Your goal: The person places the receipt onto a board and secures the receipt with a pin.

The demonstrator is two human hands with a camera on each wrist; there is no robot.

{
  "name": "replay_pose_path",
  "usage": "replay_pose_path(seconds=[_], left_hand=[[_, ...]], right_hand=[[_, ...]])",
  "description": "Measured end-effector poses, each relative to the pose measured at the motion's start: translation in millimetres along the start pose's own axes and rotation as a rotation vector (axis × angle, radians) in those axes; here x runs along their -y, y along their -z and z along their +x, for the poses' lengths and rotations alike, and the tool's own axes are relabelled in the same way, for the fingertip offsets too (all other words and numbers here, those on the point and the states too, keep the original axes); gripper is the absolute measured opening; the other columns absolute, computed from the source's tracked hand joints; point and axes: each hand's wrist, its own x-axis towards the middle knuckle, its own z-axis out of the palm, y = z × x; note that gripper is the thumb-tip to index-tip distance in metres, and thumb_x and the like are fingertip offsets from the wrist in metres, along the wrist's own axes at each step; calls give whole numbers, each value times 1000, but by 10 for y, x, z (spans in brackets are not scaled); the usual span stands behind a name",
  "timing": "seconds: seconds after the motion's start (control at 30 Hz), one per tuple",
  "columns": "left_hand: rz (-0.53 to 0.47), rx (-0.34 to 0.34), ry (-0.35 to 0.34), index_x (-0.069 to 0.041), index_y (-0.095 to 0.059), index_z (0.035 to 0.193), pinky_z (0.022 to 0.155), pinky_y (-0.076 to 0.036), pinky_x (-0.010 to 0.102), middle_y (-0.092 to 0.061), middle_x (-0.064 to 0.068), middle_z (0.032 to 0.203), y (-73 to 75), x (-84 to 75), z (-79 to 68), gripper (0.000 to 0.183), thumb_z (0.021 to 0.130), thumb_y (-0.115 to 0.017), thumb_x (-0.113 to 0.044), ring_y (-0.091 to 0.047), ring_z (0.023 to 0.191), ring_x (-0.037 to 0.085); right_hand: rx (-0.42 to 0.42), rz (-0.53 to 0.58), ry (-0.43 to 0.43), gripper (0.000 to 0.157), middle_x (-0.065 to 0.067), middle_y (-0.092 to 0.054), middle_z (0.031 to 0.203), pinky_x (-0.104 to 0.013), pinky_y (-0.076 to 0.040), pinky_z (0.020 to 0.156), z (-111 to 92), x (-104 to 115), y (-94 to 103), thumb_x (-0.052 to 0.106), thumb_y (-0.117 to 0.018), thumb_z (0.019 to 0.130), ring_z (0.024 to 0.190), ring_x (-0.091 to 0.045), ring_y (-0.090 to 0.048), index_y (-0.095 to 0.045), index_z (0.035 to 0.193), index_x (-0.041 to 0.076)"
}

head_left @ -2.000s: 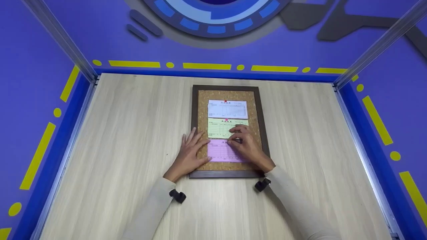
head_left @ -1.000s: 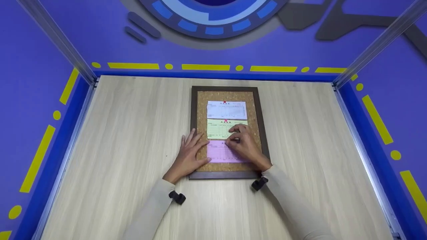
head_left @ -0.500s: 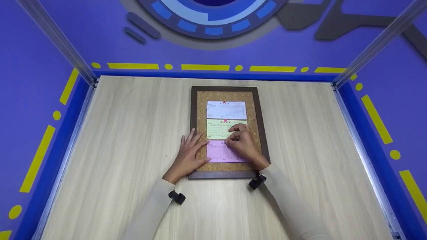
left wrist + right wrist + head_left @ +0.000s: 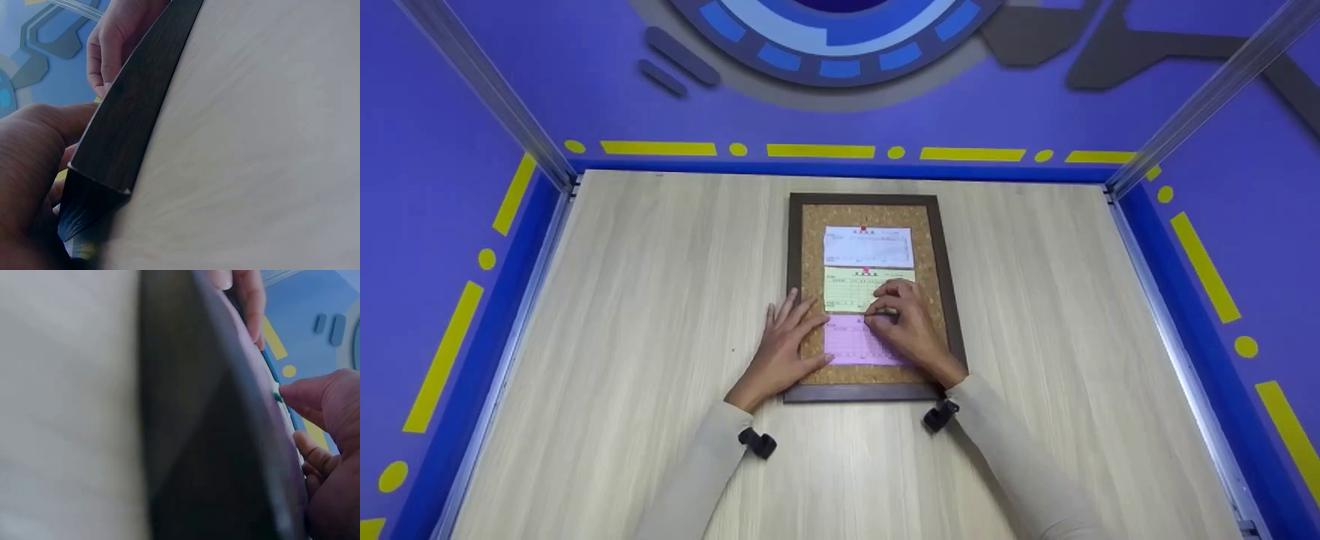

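Note:
A cork board (image 4: 877, 374) in a dark wooden frame (image 4: 862, 393) lies on the table. On it, from far to near, are a white slip (image 4: 870, 249), a green slip (image 4: 844, 291) and a pink slip (image 4: 847, 346), each printed like a form. My left hand (image 4: 787, 346) lies spread across the frame's left side, its thumb and index fingertips at the pink slip's left edge. Thumb and index finger of my right hand (image 4: 913, 324) pinch a small green push pin (image 4: 278, 397) at the pink slip's upper edge. The head view hides that pin behind the fingers.
A red push pin (image 4: 863, 228) sits at the white slip's top, and a pinkish-red pin (image 4: 866, 270) at the green slip's top. The light wood table (image 4: 675, 300) is enclosed by blue panels (image 4: 840, 120) with metal corner posts. Each wrist wears a black camera.
My right wrist and pinching fingers have shifted only slightly at the pink slip's top edge. My left hand keeps its place, and the slips lie as before.

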Motion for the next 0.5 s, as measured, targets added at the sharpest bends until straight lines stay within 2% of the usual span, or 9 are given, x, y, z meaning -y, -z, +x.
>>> replay_pose_path(seconds=[0.3, 0.5], left_hand=[[4, 5, 5, -12, -67, 150, 131, 2, 70, -40, 14, 175, 11, -5, 5, 65, 93, -86, -36, -8, 170, 41], [12, 9, 7, -13, -66, 151, 131, 3, 71, -39, 14, 175, 6, 2, 7, 67, 92, -86, -37, -8, 170, 41]], right_hand=[[-48, -24, 82, 9, -17, -67, 123, -58, -35, 113, -20, -40, -41, 1, -87, 87, 126, -39, -52, -83, 93, 8], [-56, -24, 87, 7, -17, -67, 122, -57, -36, 110, -12, -39, -44, 2, -84, 86, 123, -39, -53, -84, 90, 8]])
